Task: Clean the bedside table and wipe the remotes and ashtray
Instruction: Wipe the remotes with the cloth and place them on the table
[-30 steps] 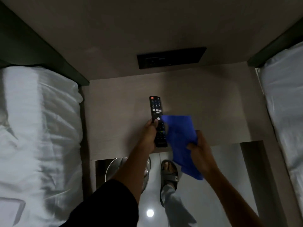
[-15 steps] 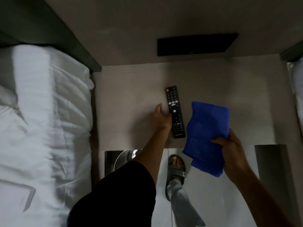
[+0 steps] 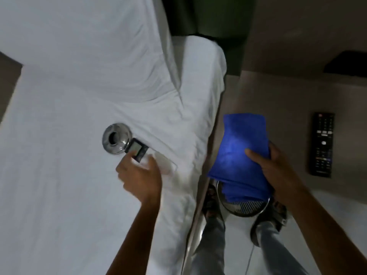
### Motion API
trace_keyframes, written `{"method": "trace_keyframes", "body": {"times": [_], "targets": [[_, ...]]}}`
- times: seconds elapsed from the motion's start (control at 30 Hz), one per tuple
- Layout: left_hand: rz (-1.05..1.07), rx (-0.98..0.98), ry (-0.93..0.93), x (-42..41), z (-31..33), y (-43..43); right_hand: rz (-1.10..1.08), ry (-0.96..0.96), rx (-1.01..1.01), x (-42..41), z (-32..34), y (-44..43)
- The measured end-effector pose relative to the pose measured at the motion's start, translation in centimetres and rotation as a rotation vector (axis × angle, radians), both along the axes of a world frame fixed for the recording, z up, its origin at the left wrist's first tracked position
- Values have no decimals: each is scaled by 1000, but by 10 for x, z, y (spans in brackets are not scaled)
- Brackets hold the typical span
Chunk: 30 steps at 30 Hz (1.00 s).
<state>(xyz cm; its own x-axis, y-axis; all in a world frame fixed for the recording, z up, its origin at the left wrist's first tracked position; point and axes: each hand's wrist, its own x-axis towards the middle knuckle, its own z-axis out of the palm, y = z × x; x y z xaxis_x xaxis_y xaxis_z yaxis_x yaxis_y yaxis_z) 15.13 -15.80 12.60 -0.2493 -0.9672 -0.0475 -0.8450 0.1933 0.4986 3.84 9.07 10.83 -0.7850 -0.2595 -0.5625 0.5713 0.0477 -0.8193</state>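
— Where does the second remote (image 3: 137, 150) lie from your left hand (image 3: 141, 176)?

— Just past your fingertips, on the white bed (image 3: 59, 175), its far end touching the metal ashtray (image 3: 117, 138). Its long axis runs from near right to far left. Your fingers are loosely spread over its near end; whether they already pinch it, I cannot tell through the blur.

— And your right hand (image 3: 278, 167)?

— Well apart, curled round the blue cloth (image 3: 238, 155) over the bedside table (image 3: 288, 100), near the black remote (image 3: 322, 144). The left is nearer.
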Motion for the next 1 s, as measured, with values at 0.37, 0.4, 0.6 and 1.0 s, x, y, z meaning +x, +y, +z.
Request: {"method": "trace_keyframes", "body": {"times": [0.37, 0.4, 0.6, 1.0], "targets": [[49, 431, 266, -28, -13, 27, 141, 461, 371, -4, 8, -31], [-48, 449, 303, -33, -11, 40, 137, 554, 441, -8, 11, -29], [-365, 953, 433, -75, -4, 134, 329, 804, 736, -50, 22, -16], [-435, 1250, -51, -196, -94, 249, 239, 504, 859, -30, -28, 122]]}}
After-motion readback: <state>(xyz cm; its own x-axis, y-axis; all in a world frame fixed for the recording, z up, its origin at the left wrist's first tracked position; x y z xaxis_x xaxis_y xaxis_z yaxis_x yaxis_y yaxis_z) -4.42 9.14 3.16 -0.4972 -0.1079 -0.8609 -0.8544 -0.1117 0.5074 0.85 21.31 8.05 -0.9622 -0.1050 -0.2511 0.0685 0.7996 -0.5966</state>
